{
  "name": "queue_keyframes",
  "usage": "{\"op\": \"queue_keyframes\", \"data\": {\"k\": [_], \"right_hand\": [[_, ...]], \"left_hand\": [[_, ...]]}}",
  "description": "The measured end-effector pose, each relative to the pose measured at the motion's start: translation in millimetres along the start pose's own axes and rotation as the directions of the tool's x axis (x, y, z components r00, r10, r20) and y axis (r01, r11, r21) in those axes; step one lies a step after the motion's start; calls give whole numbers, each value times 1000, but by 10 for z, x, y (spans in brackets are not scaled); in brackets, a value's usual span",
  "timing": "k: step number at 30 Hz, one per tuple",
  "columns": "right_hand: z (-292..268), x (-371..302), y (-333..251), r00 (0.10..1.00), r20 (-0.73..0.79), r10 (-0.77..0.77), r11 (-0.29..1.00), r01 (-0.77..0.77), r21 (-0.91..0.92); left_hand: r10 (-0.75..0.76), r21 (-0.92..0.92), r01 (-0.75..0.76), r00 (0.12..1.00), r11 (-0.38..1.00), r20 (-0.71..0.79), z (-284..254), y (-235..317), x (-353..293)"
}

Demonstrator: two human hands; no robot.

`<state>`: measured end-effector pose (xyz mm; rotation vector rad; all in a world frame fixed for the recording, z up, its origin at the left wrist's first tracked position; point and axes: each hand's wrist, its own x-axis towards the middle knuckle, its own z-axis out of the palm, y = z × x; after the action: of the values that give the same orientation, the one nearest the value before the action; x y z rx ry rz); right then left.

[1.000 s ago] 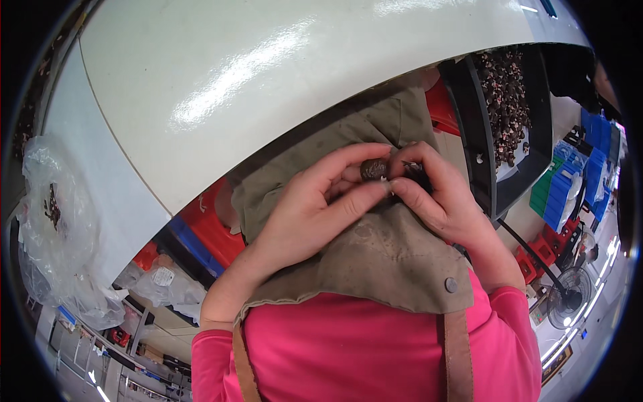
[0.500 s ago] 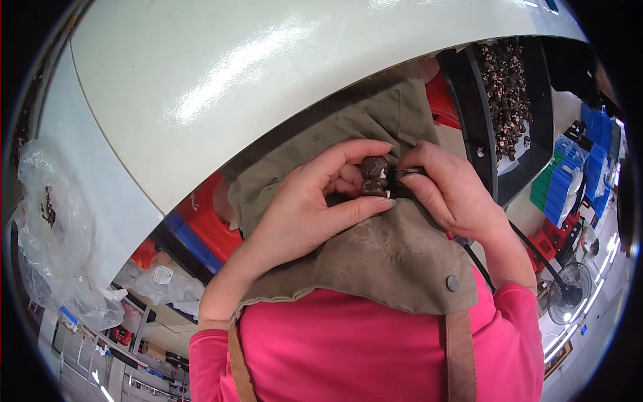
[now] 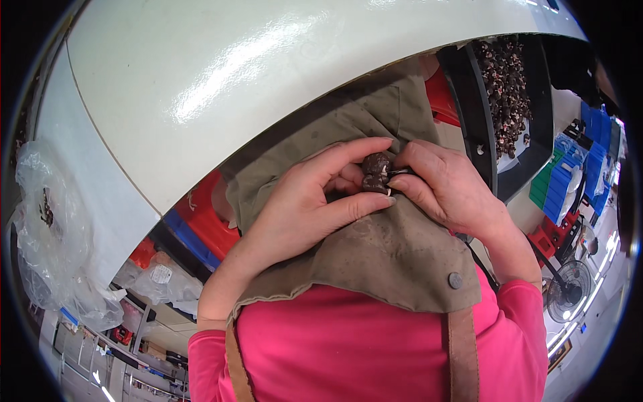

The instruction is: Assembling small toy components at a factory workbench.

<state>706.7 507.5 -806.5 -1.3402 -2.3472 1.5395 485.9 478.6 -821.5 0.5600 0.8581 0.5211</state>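
My left hand (image 3: 328, 191) pinches a small dark-brown figurine (image 3: 376, 173) with pale patches between its thumb and fingers, above the apron on my lap. From the right, my right hand (image 3: 445, 184) is closed on a thin dark tool (image 3: 402, 172) whose exact kind I cannot make out. The tool's tip points at the figurine's pale side and seems to touch it. Most of the tool's handle is hidden inside the right hand.
A white table (image 3: 221, 74) curves across the front. At the right, a black tray (image 3: 529, 167) holds many similar brown-and-pale pieces. Clear plastic bags (image 3: 57, 234) hang at the left table edge. Blue bins (image 3: 569, 177) and a fan (image 3: 568, 291) stand farther right.
My right hand has moved slightly left, bringing the tool against the figurine. The figurine has tilted a little in my left hand, which stays nearly in place.
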Motion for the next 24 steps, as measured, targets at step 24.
{"op": "queue_keyframes", "data": {"k": [24], "right_hand": [[141,81,-290,999,-4,-36,972,34,-233]], "left_hand": [[13,73,-16,999,997,47,-213,-64,-230]]}}
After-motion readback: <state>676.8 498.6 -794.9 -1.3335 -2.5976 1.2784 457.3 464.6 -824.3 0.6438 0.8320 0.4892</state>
